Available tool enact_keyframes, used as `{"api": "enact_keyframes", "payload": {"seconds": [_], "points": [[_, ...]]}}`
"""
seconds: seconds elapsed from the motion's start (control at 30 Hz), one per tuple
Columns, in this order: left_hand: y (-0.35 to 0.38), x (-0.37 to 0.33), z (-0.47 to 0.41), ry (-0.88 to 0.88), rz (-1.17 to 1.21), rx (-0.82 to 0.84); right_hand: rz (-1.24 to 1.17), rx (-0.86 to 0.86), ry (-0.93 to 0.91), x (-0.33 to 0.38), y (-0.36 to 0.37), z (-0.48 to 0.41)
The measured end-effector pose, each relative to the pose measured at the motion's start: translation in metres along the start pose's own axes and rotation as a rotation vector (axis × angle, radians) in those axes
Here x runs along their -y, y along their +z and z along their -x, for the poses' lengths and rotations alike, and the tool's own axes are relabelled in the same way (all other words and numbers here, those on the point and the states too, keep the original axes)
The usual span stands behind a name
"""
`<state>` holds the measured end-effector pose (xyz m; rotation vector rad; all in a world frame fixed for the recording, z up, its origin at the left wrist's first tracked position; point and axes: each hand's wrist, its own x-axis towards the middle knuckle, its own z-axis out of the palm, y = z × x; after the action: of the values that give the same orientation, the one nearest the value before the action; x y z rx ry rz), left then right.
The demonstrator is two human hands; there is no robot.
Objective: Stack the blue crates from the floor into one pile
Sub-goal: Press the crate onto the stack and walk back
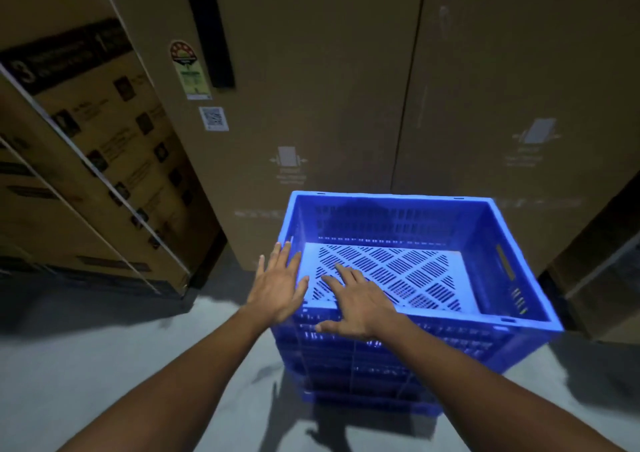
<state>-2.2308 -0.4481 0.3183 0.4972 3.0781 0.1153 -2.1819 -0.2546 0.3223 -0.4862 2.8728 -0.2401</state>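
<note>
A pile of blue slotted crates (pixel 485 327) stands on the grey floor in front of me, its top crate empty with a perforated bottom. My left hand (pixel 277 283) lies with straight fingers over the top crate's near-left corner. My right hand (pixel 356 304) lies flat over the near rim, fingers straight and pointing into the crate. Neither hand grips anything. How many crates are in the pile below is hard to tell.
Tall brown cardboard cartons (pixel 329 105) stand close behind the pile. Strapped printed cartons (pixel 86 174) lean at the left, and another carton (pixel 602 278) is at the right. Bare grey floor (pixel 104 347) lies at my near left.
</note>
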Motion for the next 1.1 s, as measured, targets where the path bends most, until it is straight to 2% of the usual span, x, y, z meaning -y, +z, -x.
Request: {"api": "enact_keyframes", "payload": {"seconds": [0.07,0.2,0.57,0.77,0.9,1.1], "points": [[0.002,0.005,0.003,-0.054,0.071,0.006,0.037,0.0,-0.044,0.018,0.005,-0.019],[0.007,0.007,0.007,-0.033,0.08,0.027,0.062,0.001,-0.055,0.038,0.01,-0.042],[0.022,0.005,0.001,-0.035,0.06,-0.067,0.068,-0.011,-0.044,0.033,0.02,-0.052],[0.005,-0.006,0.005,-0.034,0.0,0.006,0.024,0.05,-0.003,0.034,0.008,-0.04],[0.003,-0.057,0.01,0.091,0.042,0.102,0.047,0.046,0.047,-0.004,0.003,-0.005],[0.011,-0.163,-0.009,0.222,0.112,0.209,0.037,0.08,0.224,-0.095,-0.009,0.054]]}}
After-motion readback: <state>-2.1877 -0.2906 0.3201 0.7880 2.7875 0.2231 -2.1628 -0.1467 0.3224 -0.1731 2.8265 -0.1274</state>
